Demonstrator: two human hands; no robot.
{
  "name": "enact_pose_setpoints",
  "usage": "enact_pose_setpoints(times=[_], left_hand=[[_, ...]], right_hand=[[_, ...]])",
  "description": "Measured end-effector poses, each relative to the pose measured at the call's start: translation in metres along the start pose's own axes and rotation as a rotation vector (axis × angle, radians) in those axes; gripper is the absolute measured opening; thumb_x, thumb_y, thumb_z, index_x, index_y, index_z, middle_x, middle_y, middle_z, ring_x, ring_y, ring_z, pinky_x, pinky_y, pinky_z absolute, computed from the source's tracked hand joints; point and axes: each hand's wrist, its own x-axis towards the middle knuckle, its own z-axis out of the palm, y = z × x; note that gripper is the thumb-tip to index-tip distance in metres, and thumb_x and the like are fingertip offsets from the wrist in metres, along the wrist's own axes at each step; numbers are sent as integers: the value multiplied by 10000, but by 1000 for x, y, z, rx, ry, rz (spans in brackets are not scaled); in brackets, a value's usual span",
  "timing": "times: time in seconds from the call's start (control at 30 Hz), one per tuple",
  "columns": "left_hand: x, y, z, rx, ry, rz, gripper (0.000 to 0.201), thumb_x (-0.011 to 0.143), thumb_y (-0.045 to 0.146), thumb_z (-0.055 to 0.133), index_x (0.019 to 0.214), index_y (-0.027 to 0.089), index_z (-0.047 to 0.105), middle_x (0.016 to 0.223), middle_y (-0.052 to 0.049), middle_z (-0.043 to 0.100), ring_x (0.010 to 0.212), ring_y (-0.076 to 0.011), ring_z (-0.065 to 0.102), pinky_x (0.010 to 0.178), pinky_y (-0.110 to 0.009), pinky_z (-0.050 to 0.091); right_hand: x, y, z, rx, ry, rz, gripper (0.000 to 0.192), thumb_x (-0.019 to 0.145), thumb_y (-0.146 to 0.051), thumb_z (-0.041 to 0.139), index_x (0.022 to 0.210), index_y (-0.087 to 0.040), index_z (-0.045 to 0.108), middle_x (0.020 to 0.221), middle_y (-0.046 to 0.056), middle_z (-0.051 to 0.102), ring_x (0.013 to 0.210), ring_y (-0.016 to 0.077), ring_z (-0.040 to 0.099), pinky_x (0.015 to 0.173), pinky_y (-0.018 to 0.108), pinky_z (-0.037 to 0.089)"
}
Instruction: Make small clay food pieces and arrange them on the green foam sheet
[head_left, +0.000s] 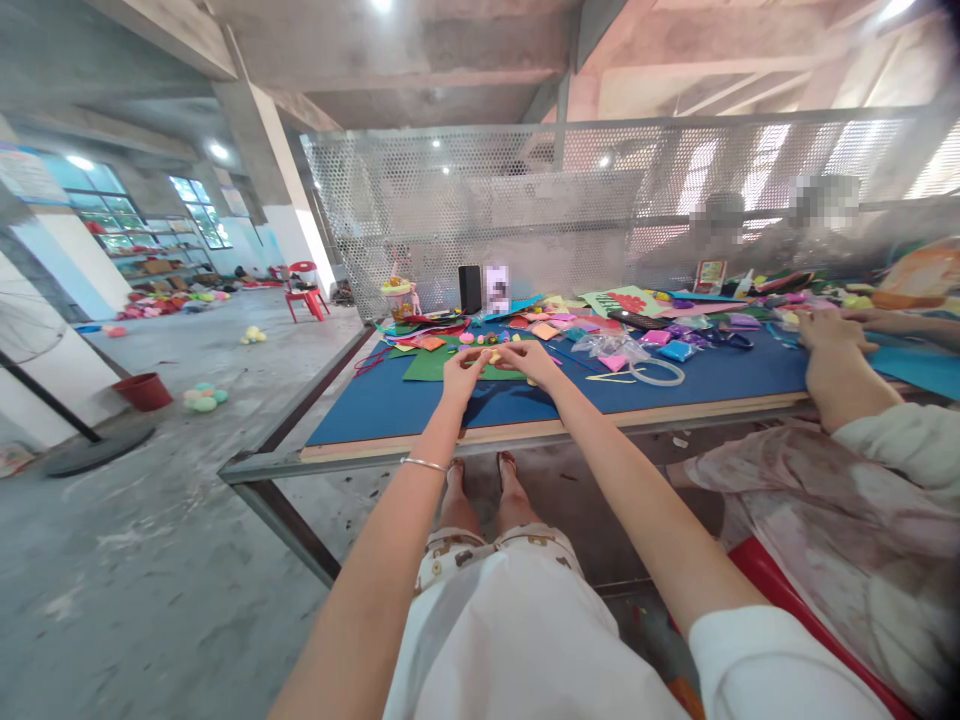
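Head view: both my arms stretch out to the blue table [375, 405].
Left hand [463, 372]: fingertips pinched on a small yellow craft piece [493, 356].
Right hand [529, 360]: fingertips pinching the same piece from its right.
Where: over the green felt sheet [431, 365], near the table's near edge.
Handling: I judge it light, soft and bendable; edges suit a gentle pinch.
Right of me: another person's hand [829, 335] rests on the table.

A red chair [306, 290], a red basin [144, 391] on the concrete floor, a tape ring [657, 373] on blue felt.
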Motion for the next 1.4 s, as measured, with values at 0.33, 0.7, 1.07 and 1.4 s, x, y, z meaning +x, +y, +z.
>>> enact_pose_setpoints(times=[0.33, 0.7, 1.07, 1.4], left_hand=[[-5, 7, 4, 219, -48, 214, 186, 710, 238, 691, 884, 176, 716, 894, -58, 701, 735, -153, 612, 716, -263, 481], [-15, 13, 4, 520, 59, 297, 165, 798, 266, 636, 919, 190, 718, 880, -68, 676, 731, -185, 566, 741, -285, 413], [-13, 10, 4, 557, 20, 341, 254, 816, 332, 614, 1014, 188, 682, 961, -76, 686, 771, -190, 580, 762, -293, 433], [-13, 8, 5, 543, 29, 339, 122, 808, 248, 624, 879, 186, 701, 884, -84, 680, 891, -224, 593, 826, -311, 428]], right_hand=[[5, 10, -6, -30, 47, -24, 435, 543, -516, 771, 777, -154, 717, 778, 76, 726, 745, 224, 684, 774, 386, 559], [0, 3, 0, 13, 24, -9, 510, 556, -573, 742, 852, -160, 703, 820, 77, 727, 741, 208, 689, 746, 362, 574], [1, 2, -3, -6, 101, -39, 487, 562, -602, 725, 779, -169, 677, 762, 57, 714, 692, 196, 678, 734, 364, 575], [-3, -4, 1, -82, 57, -99, 445, 607, -588, 701, 745, -166, 672, 735, 60, 703, 681, 193, 674, 702, 335, 560]])
